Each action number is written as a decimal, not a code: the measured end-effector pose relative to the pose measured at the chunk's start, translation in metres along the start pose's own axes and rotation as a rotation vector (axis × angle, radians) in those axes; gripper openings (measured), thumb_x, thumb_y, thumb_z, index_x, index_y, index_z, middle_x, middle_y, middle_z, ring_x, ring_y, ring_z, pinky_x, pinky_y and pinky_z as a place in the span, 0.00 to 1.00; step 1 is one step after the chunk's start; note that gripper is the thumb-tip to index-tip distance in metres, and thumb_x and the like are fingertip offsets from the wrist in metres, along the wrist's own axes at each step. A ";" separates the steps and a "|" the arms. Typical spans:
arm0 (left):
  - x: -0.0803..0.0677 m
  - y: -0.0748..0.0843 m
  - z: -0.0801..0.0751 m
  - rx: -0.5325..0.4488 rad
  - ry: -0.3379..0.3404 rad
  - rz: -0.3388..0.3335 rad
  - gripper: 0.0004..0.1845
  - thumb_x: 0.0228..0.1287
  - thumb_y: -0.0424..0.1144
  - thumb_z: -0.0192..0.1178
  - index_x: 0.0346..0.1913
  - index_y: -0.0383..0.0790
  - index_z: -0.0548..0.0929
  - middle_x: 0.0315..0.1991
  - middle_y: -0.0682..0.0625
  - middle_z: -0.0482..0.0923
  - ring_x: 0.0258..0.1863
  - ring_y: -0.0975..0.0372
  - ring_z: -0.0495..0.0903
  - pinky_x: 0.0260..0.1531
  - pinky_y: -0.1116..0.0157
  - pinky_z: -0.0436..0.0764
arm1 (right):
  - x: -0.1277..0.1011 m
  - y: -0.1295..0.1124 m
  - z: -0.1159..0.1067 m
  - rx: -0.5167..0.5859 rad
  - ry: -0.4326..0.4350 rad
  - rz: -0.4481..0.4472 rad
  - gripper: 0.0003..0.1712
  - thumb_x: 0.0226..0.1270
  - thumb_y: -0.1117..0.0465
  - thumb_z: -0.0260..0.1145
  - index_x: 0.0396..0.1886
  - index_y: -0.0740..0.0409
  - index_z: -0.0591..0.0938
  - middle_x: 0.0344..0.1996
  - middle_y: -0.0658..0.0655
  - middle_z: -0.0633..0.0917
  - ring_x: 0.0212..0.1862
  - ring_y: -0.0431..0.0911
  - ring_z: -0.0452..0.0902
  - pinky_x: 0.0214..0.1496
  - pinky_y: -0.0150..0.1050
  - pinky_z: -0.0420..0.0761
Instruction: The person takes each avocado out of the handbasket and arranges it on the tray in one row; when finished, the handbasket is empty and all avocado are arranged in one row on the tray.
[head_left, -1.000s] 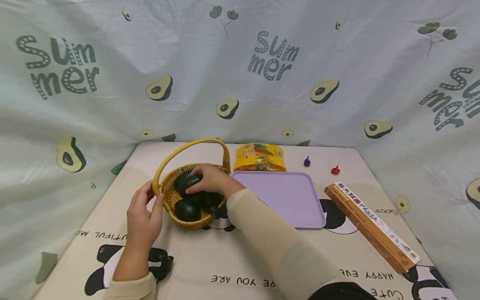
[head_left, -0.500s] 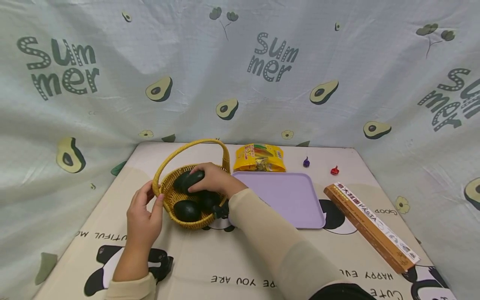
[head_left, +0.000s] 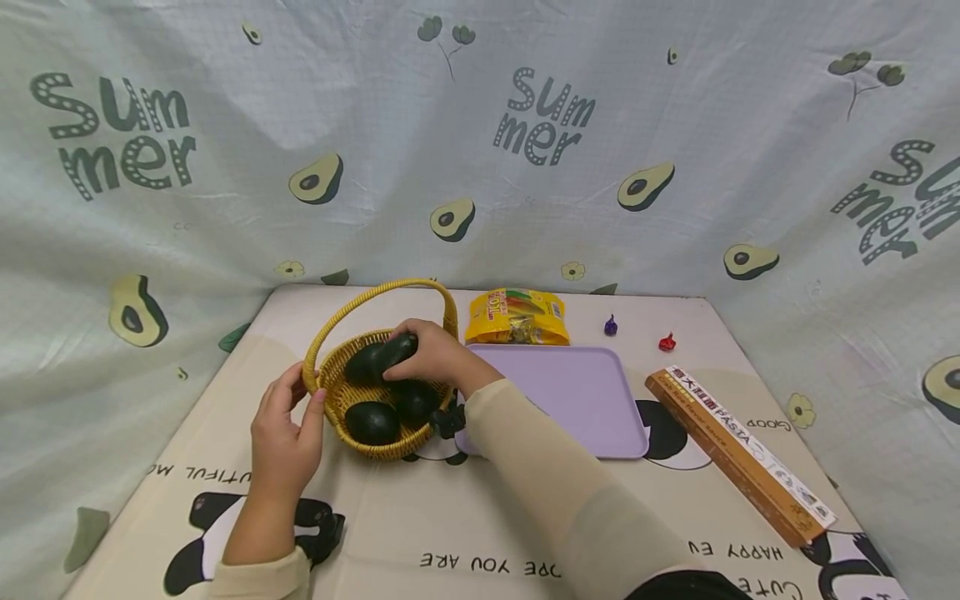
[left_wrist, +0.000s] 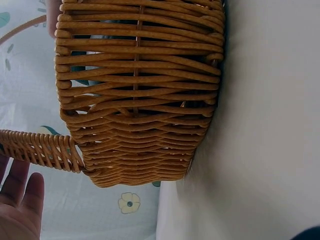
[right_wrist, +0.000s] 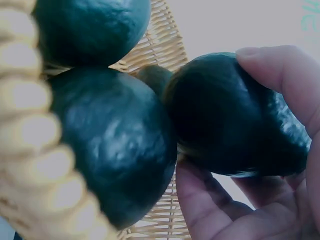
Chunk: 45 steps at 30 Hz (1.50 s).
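A yellow wicker basket [head_left: 386,452] with a tall arched handle stands left of the table's middle. Dark green avocados lie in it, one at the front [head_left: 372,423]. My right hand [head_left: 437,360] grips another avocado [head_left: 397,352] between thumb and fingers over the basket's back part; in the right wrist view this avocado [right_wrist: 215,115] is tilted close beside a second avocado [right_wrist: 117,140]. At the basket's left side, my left hand [head_left: 287,435] holds the base of the handle, thumb at the rim. The left wrist view shows its fingers [left_wrist: 17,185] partly hidden behind the handle.
Right of the basket lies a lilac tray [head_left: 558,396], with a yellow candy bag [head_left: 517,317] behind it. Farther right are a purple wrapped candy [head_left: 611,326], a red one [head_left: 667,342] and a long brown pasta box [head_left: 738,454]. A printed cloth hangs behind the table.
My right hand has lifted slightly and shifted right with its avocado, which has become more tilted. The front avocado has turned a little. My left hand stays at the handle.
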<state>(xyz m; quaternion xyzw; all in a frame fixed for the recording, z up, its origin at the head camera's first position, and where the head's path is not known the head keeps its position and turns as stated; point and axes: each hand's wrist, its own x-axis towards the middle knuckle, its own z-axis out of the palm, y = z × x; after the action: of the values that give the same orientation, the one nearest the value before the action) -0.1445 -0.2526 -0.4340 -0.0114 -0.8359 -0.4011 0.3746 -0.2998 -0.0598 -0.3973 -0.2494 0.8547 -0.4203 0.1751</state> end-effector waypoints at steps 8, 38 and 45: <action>0.000 -0.001 0.000 0.003 0.000 0.002 0.24 0.71 0.27 0.61 0.69 0.33 0.74 0.56 0.38 0.79 0.59 0.47 0.79 0.62 0.87 0.67 | -0.006 0.005 -0.008 0.029 0.038 -0.025 0.29 0.51 0.47 0.84 0.52 0.39 0.83 0.52 0.47 0.82 0.52 0.45 0.79 0.58 0.45 0.84; -0.002 -0.001 0.001 0.011 0.011 0.026 0.24 0.70 0.26 0.62 0.68 0.32 0.74 0.54 0.37 0.79 0.57 0.45 0.80 0.61 0.87 0.67 | -0.039 0.011 -0.028 0.104 0.070 -0.089 0.39 0.60 0.44 0.77 0.70 0.43 0.75 0.59 0.51 0.82 0.58 0.46 0.78 0.59 0.47 0.85; -0.002 -0.001 0.001 0.006 0.015 0.034 0.25 0.70 0.26 0.62 0.68 0.31 0.74 0.54 0.37 0.79 0.57 0.45 0.80 0.61 0.87 0.68 | -0.044 0.016 -0.028 0.135 0.093 -0.102 0.37 0.62 0.43 0.75 0.69 0.32 0.70 0.61 0.53 0.81 0.60 0.48 0.79 0.58 0.52 0.86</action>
<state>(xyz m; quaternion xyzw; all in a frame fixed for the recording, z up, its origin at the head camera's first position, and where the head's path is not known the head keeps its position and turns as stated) -0.1444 -0.2524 -0.4364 -0.0217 -0.8339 -0.3924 0.3875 -0.2828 -0.0089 -0.3903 -0.2602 0.8178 -0.4966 0.1299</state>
